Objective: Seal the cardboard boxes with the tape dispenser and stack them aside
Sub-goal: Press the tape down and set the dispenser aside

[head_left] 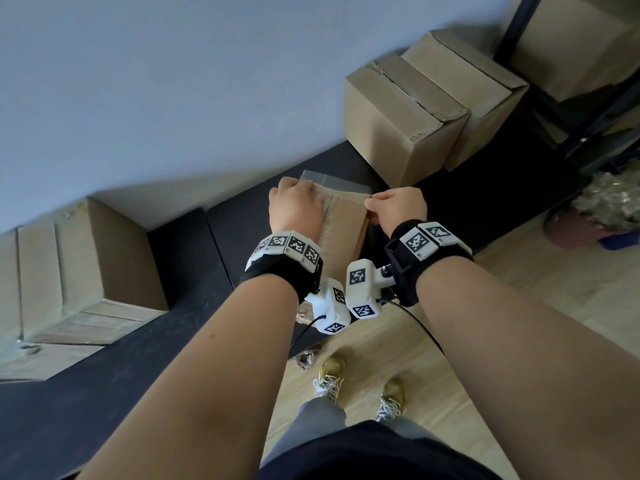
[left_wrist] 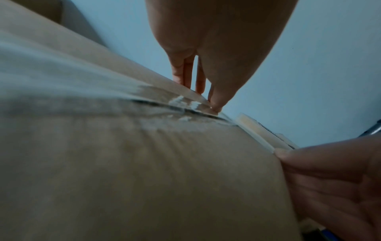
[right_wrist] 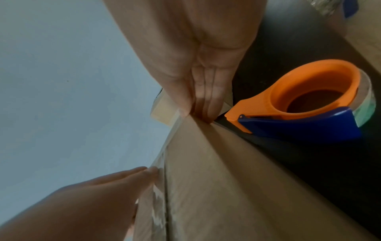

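Two hands flank the cardboard box (head_left: 341,220): left hand (head_left: 294,206) presses its tape (head_left: 334,183) with straight fingers, right hand (head_left: 398,204) pinches the far corner, tape dispenser (right_wrist: 305,104) idle just right.

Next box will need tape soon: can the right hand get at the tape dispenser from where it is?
Probably yes. The tape dispenser lies on the dark surface just beside the box, close to the right hand, with nothing between them; the hand must first let go of the box edge.

1. A pale blue-grey wall (head_left: 173,81) rises behind the black bench (head_left: 114,375).
2. Light wood floor (head_left: 554,289) lies on the right.
3. Gold sneakers (head_left: 329,375) with white laces stand on it.
4. A dark metal rack (head_left: 595,109) stands at upper right.
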`<act>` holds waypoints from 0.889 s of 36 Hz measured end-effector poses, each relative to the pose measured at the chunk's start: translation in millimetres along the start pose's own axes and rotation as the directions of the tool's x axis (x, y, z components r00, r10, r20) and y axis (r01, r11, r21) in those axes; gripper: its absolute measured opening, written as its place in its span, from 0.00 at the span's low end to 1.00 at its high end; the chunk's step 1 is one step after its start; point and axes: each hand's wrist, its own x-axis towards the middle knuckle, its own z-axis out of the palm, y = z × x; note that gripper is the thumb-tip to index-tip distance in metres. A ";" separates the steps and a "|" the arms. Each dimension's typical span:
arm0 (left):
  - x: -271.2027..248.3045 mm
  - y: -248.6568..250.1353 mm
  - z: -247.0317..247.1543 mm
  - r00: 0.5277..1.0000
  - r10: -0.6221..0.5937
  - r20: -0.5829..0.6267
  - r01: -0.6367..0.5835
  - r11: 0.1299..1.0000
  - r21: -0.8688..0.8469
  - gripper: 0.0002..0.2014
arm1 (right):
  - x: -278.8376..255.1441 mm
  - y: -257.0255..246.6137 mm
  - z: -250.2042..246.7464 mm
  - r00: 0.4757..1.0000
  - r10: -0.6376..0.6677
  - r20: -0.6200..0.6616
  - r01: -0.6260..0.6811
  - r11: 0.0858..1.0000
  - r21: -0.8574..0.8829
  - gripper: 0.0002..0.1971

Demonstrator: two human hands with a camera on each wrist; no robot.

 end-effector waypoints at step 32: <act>-17.6 27.3 -33.7 0.889 0.275 0.366 -0.395 0.866 0.308 0.35 | 10.9 -0.5 -37.8 0.994 0.058 0.097 -0.063 0.997 0.046 0.16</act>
